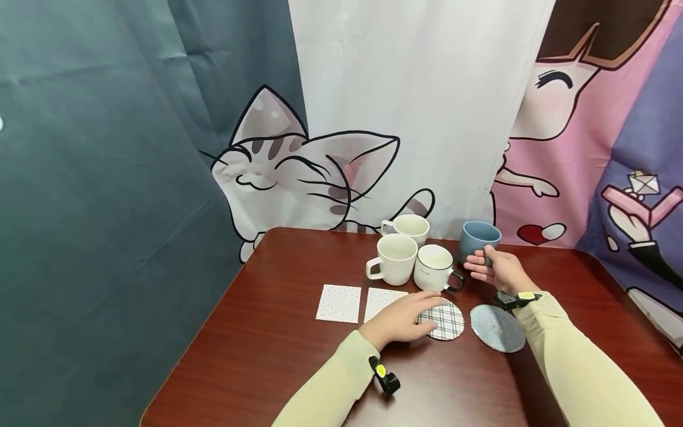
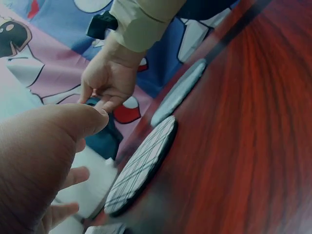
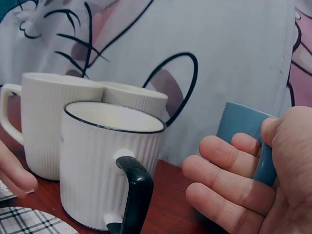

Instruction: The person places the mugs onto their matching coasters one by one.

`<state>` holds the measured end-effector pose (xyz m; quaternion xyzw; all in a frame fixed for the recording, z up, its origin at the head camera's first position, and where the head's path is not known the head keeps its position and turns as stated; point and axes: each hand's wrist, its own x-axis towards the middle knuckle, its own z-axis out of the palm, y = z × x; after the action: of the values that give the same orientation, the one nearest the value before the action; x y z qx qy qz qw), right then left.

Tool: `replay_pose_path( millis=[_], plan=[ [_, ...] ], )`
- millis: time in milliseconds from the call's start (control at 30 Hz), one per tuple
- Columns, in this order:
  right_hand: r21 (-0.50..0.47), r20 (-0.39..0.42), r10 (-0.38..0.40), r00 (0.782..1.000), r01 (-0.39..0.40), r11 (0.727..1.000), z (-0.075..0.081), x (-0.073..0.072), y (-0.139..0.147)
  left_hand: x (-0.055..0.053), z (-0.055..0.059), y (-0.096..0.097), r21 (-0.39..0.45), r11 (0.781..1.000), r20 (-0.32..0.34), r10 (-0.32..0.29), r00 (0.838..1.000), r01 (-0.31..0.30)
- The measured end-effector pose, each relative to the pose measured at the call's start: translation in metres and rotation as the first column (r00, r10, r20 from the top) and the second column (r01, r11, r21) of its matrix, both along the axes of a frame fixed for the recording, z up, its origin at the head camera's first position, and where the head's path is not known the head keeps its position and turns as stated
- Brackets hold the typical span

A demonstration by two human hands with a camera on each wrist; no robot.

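My right hand [image 1: 504, 270] grips the handle of a blue mug [image 1: 479, 236] at the back right of the table. In the right wrist view the thumb lies on top of the mug's handle [image 3: 265, 163], with the fingers bent around it. My left hand [image 1: 402, 317] has its fingers spread close over a round plaid coaster [image 1: 448, 320]. The left wrist view shows its thumb [image 2: 87, 119] apart from the plaid coaster, with nothing in the grasp. A round blue-grey coaster [image 1: 496, 329] lies to the right, near my right forearm.
A white mug with black handle [image 1: 433, 270] stands between the hands. Two plain white mugs, one nearer [image 1: 396, 261] and one farther [image 1: 412, 226], stand behind it. Two square speckled coasters lie at left, one whole [image 1: 338, 303] and one partly covered [image 1: 380, 301]. A printed curtain [image 1: 453, 118] hangs behind.
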<state>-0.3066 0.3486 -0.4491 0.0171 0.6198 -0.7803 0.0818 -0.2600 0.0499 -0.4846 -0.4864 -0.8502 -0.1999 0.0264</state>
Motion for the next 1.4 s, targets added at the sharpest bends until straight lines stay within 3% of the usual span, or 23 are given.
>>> replay_pose_path(
  millis=[133,367,500,633,800,1100,1400],
  plan=[
    [0.041,-0.041,-0.010,0.999,0.012,0.999,0.005,0.009,0.006,0.007,-0.003,0.014,-0.025,1.000,0.008,-0.004,1.000,0.004],
    [0.017,-0.094,-0.022,0.995,0.024,1.000,0.015,0.023,0.014,0.014,-0.010,0.046,-0.128,0.992,-0.133,-0.009,0.991,-0.008],
    [-0.017,-0.096,-0.031,0.995,0.029,0.999,0.019,0.029,0.018,0.019,-0.011,0.057,-0.195,0.980,-0.133,0.020,0.991,-0.046],
    [0.013,-0.091,-0.042,0.995,0.044,0.999,0.021,0.032,0.020,0.022,-0.014,0.061,-0.264,0.961,-0.123,0.055,0.991,-0.086],
    [0.025,-0.100,-0.051,0.994,0.054,0.998,0.023,0.039,0.020,0.025,-0.022,0.066,-0.317,0.943,-0.167,0.048,0.985,-0.100],
    [0.013,-0.122,-0.055,0.991,0.057,0.998,0.027,0.056,0.016,0.029,-0.029,0.067,-0.357,0.929,-0.212,0.027,0.977,-0.103],
    [-0.016,-0.161,-0.035,0.986,0.033,0.999,0.029,0.074,0.023,0.028,-0.034,0.069,-0.370,0.924,-0.213,0.020,0.977,-0.100]
  ],
)
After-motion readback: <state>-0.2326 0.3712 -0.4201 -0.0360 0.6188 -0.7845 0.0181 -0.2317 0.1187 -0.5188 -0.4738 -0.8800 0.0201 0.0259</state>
